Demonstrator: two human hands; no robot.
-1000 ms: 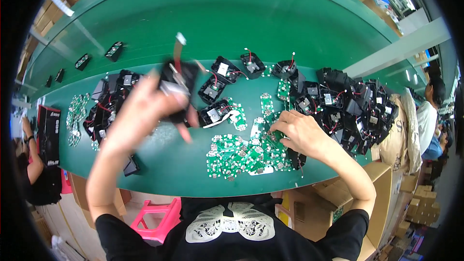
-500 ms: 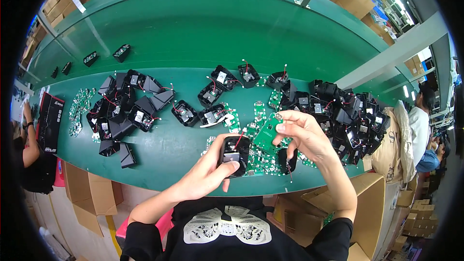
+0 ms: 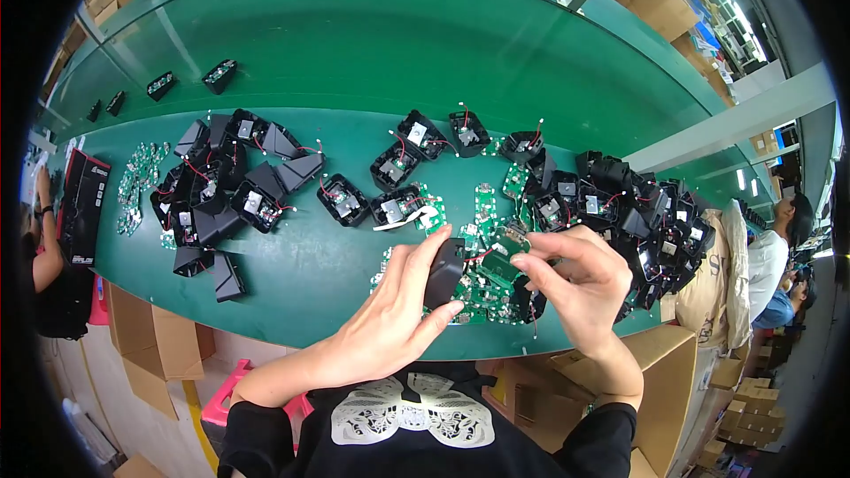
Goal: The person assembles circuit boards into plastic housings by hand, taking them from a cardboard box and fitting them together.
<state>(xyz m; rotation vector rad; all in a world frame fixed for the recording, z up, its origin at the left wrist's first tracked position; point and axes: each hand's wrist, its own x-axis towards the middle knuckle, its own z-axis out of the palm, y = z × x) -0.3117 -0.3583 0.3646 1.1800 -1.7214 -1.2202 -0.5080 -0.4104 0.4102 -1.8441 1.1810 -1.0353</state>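
Note:
Tilted on its side, a black plastic housing (image 3: 445,273) is gripped between the thumb and fingers of my left hand (image 3: 390,314), its closed back toward me and the left. My right hand (image 3: 580,283) pinches a green circuit board (image 3: 503,260) by its edge, just right of the housing. A short red wire (image 3: 479,256) shows in the gap between housing and board. Beneath both hands lies a spread of loose green circuit boards (image 3: 485,301). Another black housing (image 3: 531,303) stands partly hidden below my right hand.
Black housings with wires are heaped at the right (image 3: 651,221) and in a left cluster (image 3: 217,186). Several housings (image 3: 343,200) stand mid-table. More boards (image 3: 142,181) lie far left near a black box (image 3: 84,208). Cardboard boxes (image 3: 655,372) stand below the front edge.
My left hand has turned the housing from open side up onto its side, facing right. The circuit board in my right hand has tilted and come down beside it. The whole view has shifted slightly.

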